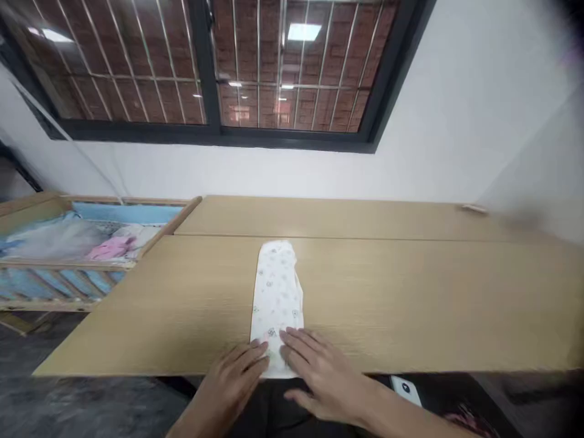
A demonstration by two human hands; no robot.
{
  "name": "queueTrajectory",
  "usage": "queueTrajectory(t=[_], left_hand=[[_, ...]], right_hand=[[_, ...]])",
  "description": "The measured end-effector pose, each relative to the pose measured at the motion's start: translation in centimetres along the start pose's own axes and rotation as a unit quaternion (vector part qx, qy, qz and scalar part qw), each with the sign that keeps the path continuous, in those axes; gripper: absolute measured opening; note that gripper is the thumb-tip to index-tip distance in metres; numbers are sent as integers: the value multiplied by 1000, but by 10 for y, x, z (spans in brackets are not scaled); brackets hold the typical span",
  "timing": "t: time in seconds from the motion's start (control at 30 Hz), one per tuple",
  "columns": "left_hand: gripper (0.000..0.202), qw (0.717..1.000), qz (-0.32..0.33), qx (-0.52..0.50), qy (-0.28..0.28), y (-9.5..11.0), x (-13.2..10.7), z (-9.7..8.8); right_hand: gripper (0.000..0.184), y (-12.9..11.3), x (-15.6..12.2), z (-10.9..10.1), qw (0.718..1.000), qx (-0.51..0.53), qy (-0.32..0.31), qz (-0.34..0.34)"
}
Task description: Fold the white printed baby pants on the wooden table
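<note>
A long folded white cloth garment [276,292] with a small printed pattern lies lengthwise on the light wood table [410,292], its near end at the table's front edge. My left hand [232,374] touches the garment's near left side with its fingertips. My right hand [319,377] lies over the near end, its spread fingers flat on the cloth. Neither hand visibly grips it, and the fingers hide part of that end.
A wooden crib [68,243] with blue padding and a pink garment [112,248] stands to the left of the table. A white device [405,389] lies on a dark surface below the front edge. A window [205,73] is set in the wall beyond.
</note>
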State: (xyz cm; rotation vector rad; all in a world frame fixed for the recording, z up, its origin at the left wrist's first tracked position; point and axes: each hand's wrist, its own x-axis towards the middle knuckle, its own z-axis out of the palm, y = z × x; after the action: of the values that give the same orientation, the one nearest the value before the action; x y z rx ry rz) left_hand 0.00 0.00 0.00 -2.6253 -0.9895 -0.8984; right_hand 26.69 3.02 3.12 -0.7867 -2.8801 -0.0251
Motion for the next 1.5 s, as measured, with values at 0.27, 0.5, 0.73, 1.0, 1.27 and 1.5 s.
queueTrajectory(t=[0.27, 0.5, 0.73, 1.0, 1.27, 1.5], left_hand=[[36, 974, -61, -211, -56, 26, 19, -37], [24, 956, -178, -219, 76, -14, 83, -67], [28, 913, -359, -195, -8, -99, 159, -13], [23, 910, -389, -113, -86, -123, 154, 53], [48, 939, -334, -7, -82, -47, 134, 33], [57, 950, -264, 131, -101, 44, 72, 52]], right_hand=[[31, -26, -10, -42, 986, 153, 12, 69], [14, 11, 32, -116, 932, 325, 51, 154], [31, 124, 110, -65, 888, 340, 194, 242], [19, 170, 128, 20, 864, 348, 148, 333], [31, 159, 122, 3, 916, 213, 153, 303], [59, 71, 116, -54, 984, 168, 56, 14]])
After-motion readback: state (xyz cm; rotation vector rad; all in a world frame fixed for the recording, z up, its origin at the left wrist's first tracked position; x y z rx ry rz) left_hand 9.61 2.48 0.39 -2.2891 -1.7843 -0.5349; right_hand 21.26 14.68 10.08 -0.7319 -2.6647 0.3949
